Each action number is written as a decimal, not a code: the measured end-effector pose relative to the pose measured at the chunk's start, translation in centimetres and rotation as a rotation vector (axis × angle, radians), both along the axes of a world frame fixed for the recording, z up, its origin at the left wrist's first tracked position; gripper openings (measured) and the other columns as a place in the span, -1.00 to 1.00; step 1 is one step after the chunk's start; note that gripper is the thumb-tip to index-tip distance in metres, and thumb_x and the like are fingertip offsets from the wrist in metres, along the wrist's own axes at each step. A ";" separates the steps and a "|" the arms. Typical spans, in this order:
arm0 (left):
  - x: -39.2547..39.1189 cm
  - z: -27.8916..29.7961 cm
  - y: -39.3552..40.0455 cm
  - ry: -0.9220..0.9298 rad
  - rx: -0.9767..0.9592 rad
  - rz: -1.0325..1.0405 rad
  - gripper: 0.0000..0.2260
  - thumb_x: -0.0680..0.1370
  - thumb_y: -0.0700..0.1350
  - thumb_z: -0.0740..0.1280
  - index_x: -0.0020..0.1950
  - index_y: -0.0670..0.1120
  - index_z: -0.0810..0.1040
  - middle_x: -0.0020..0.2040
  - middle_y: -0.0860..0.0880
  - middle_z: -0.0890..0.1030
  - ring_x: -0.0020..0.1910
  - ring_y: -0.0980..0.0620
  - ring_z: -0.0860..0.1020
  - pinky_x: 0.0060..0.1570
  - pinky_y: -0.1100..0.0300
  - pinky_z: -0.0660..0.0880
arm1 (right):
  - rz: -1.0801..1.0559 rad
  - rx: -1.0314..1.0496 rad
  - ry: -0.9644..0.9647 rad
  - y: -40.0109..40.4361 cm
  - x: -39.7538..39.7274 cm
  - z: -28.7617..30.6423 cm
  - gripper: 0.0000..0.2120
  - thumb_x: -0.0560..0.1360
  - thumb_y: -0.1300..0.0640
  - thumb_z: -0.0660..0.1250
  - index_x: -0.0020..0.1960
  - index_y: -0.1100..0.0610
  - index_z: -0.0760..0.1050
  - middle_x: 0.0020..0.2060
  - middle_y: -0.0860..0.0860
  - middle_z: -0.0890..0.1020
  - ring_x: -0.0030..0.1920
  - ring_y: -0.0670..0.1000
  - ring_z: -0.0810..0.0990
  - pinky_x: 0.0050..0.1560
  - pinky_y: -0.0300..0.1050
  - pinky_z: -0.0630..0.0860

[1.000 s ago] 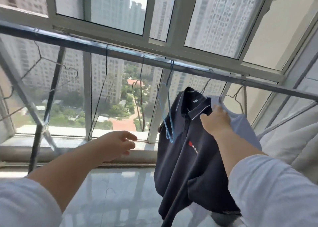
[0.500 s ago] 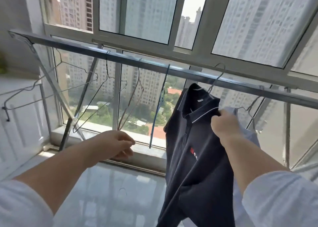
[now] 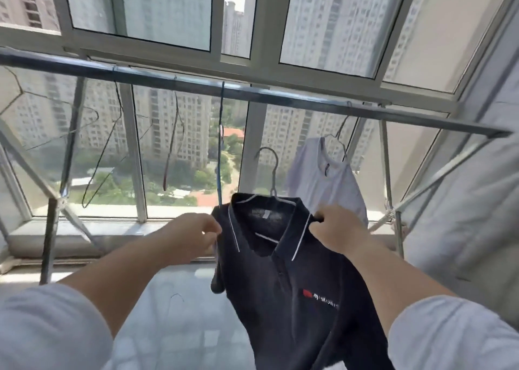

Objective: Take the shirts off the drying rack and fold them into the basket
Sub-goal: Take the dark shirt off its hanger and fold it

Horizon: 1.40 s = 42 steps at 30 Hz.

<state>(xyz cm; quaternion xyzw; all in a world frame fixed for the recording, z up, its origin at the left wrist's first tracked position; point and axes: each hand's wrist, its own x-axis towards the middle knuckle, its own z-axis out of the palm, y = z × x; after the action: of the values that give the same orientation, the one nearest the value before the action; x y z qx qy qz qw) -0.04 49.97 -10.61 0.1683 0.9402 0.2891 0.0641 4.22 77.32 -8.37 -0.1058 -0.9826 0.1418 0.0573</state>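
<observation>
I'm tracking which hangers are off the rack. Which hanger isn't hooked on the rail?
The metal hanger inside the dark polo shirt held by both hands: its hook hangs free below the rail; the others hang from it.

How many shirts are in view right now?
2: a dark navy polo shirt held by both hands, off the rail; a white T-shirt hanging on the rail at right. Others may be out of frame.

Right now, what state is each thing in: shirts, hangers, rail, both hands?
Navy polo shirt: off the rail, on its hanger, held up by both shoulders.
Its wire hanger: unhooked, hook free below the rail.
Light shirt: hanging on the rail.
Rack rail: carries the light shirt and several bare hangers.
Blue hanger: bare, on the rail.
Left hand: grips the polo's shoulder.
Right hand: grips the other shoulder.
</observation>
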 end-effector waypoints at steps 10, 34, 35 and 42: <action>1.5 -4.2 -4.8 0.041 -0.490 -0.128 -0.73 0.62 0.00 0.03 0.19 0.08 0.47 0.22 0.03 0.55 0.17 -0.02 0.50 0.06 0.17 0.41 | 0.163 -0.015 0.074 -1.7 5.2 0.2 -0.82 0.37 0.24 0.24 -0.40 0.24 0.36 -0.47 0.06 0.40 -0.37 0.01 0.30 -0.32 -0.09 0.25; 5.3 9.0 -2.4 0.423 -0.278 -0.040 -0.74 0.53 0.00 0.25 0.20 0.08 0.55 0.11 0.07 0.58 -0.07 0.10 0.47 -0.10 0.23 0.42 | 0.443 -0.010 -0.238 -10.7 2.2 -4.4 -0.69 0.59 0.14 0.07 0.23 0.08 0.50 0.17 0.04 0.57 0.18 0.12 0.50 0.16 -0.15 0.40; 5.2 9.6 -2.8 0.406 -0.277 -0.062 -0.76 0.53 0.04 0.26 0.17 0.11 0.57 0.03 0.13 0.59 -0.13 0.14 0.49 -0.15 0.25 0.44 | 0.391 0.002 -0.277 -10.2 1.8 -5.2 -0.67 0.61 0.10 0.07 0.30 0.05 0.46 0.21 0.04 0.53 0.21 0.14 0.49 0.18 -0.16 0.39; 4.6 12.0 -5.4 0.298 -0.335 -0.089 -0.83 0.53 0.05 0.29 0.08 0.15 0.61 -0.13 0.21 0.53 -0.16 0.24 0.48 -0.23 0.35 0.37 | 0.524 0.436 0.136 -7.5 -0.1 -7.0 -0.64 0.54 0.12 0.04 -0.18 0.13 0.60 -0.24 0.02 0.66 -0.23 0.06 0.62 -0.14 -0.12 0.56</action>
<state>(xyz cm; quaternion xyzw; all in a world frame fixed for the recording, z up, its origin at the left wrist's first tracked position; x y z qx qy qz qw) 4.58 44.56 1.44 0.2374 0.9658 0.0979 -0.0359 4.16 69.83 -15.37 0.1746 -0.9775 -0.0546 0.1055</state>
